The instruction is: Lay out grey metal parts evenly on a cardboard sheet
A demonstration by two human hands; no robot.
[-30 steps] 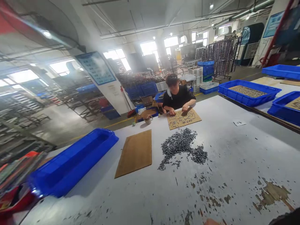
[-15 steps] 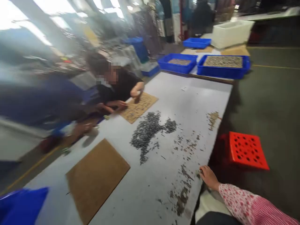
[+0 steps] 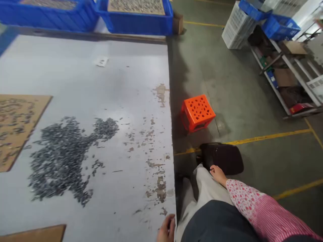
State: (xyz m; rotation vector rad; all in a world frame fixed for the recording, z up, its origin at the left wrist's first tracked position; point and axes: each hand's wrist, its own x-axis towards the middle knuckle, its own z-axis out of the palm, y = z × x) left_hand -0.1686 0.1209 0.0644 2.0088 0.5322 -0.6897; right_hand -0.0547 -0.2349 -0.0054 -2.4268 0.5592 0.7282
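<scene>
My left hand (image 3: 167,230) rests at the near edge of the white table (image 3: 113,80), partly cut off by the frame bottom. Its fingers are loosely bent, a little apart, with nothing seen in them. Over my light trouser leg, beside a black padded seat (image 3: 223,158), is my right hand (image 3: 218,174); its fingers are relaxed and no object shows in them. A spread-out pile of small dark metal pieces (image 3: 60,156) lies on the table, away from both hands. At the left, a brown board (image 3: 37,111) carries several similar pieces.
Another brown board (image 3: 45,234) shows at the bottom left. Blue bins (image 3: 136,25) stand beyond the far table edge. An orange stool (image 3: 199,109) is on the floor to the right. Farther right are a metal rack (image 3: 290,70) and white crates (image 3: 237,28).
The view has swung right and down. My right hand has left the table edge and is over my leg. My left hand has come into view; the co-workers are out of view.
</scene>
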